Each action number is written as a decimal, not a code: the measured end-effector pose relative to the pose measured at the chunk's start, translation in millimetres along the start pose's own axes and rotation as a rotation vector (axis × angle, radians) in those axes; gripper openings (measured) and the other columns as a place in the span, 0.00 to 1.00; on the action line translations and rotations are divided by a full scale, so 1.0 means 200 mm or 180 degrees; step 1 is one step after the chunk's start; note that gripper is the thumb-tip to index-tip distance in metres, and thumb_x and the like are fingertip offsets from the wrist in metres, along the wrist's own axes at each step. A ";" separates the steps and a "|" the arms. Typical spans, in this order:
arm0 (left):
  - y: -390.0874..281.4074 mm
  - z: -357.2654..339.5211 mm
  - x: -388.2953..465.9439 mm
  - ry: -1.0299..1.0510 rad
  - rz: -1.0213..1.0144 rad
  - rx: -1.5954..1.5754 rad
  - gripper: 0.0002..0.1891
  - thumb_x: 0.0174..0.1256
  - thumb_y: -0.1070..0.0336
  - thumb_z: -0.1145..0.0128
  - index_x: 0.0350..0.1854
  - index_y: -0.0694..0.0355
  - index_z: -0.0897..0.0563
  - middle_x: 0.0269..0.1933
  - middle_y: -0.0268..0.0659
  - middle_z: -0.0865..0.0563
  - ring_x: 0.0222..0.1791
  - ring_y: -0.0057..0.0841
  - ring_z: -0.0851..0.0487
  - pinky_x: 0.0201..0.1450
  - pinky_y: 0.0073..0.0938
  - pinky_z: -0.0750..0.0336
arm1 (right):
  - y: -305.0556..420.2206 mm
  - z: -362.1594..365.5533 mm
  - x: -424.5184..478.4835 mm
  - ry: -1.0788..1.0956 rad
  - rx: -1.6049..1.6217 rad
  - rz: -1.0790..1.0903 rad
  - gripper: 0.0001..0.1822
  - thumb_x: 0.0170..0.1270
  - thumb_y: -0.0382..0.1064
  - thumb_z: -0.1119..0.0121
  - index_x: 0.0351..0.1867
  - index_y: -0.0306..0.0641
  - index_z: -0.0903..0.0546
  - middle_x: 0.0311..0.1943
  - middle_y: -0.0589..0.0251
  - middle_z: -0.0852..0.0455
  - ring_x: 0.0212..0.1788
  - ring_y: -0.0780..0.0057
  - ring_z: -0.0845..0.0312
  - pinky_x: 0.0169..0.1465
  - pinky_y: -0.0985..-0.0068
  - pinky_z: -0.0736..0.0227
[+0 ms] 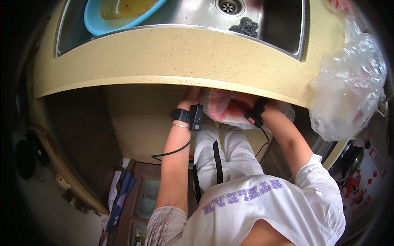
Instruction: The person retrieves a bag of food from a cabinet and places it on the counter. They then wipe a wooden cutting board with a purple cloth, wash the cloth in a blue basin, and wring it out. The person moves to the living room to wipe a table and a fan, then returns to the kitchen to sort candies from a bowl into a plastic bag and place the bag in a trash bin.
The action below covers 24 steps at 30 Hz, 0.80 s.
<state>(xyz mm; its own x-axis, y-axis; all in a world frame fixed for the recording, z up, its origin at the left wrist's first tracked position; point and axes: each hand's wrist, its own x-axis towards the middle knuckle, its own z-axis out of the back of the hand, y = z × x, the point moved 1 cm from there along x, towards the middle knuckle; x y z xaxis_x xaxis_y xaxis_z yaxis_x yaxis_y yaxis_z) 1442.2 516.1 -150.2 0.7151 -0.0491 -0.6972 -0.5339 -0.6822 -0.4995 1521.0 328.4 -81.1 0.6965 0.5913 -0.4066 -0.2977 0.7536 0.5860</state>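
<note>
A clear plastic bag with pink and red patches (220,107) is below the front edge of the cream speckled countertop (172,52), in front of my legs. My left hand (193,97) is at the bag's left side, its fingers hidden beneath the counter edge. On the bag's right side is my right hand (246,97), partly covered by plastic and shadow, so its grip is not visible. Each wrist wears a black strap with a cabled device.
Above the hands, a stainless steel sink (184,15) holds a light-blue basin (92,21) with yellowish liquid and a dark scouring pad (245,27) near the drain (229,6). A bulky clear plastic bag (347,83) hangs over the counter's right edge. A wooden door (141,196) stands lower left.
</note>
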 end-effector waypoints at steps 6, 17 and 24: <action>-0.18 -0.02 -0.26 -0.0807 -0.0829 0.1911 0.14 0.64 0.66 0.51 0.49 0.67 0.25 0.52 0.41 0.22 0.51 0.27 0.26 0.52 0.27 0.32 | 0.13 0.10 -0.30 0.0182 -0.0078 0.0010 0.13 0.60 0.37 0.49 0.46 0.40 0.23 0.43 0.48 0.21 0.46 0.52 0.26 0.51 0.66 0.33; 0.11 -0.69 -0.39 0.0548 -0.2133 0.5344 0.21 0.52 0.74 0.51 0.52 0.62 0.28 0.47 0.47 0.23 0.49 0.45 0.27 0.51 0.41 0.30 | -0.26 0.18 -0.77 -0.1286 -0.0358 -0.0610 0.19 0.59 0.36 0.48 0.51 0.29 0.30 0.53 0.41 0.31 0.58 0.45 0.41 0.61 0.59 0.45; 0.15 -0.68 -0.26 0.0387 -0.2691 0.6594 0.20 0.55 0.67 0.53 0.53 0.62 0.29 0.48 0.48 0.23 0.52 0.47 0.29 0.54 0.43 0.32 | -1.00 -0.20 -0.74 -0.1261 0.0412 -0.1073 0.21 0.60 0.47 0.49 0.50 0.36 0.25 0.51 0.45 0.25 0.54 0.55 0.31 0.58 0.65 0.38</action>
<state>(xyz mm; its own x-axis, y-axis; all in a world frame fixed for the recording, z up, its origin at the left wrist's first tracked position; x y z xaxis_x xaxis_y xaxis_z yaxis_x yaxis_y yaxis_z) 1450.2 398.5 -58.4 0.9354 -0.3349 -0.1133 0.2868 0.9063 -0.3105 1451.8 101.2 -165.5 0.9401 0.1501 -0.3062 0.0506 0.8266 0.5605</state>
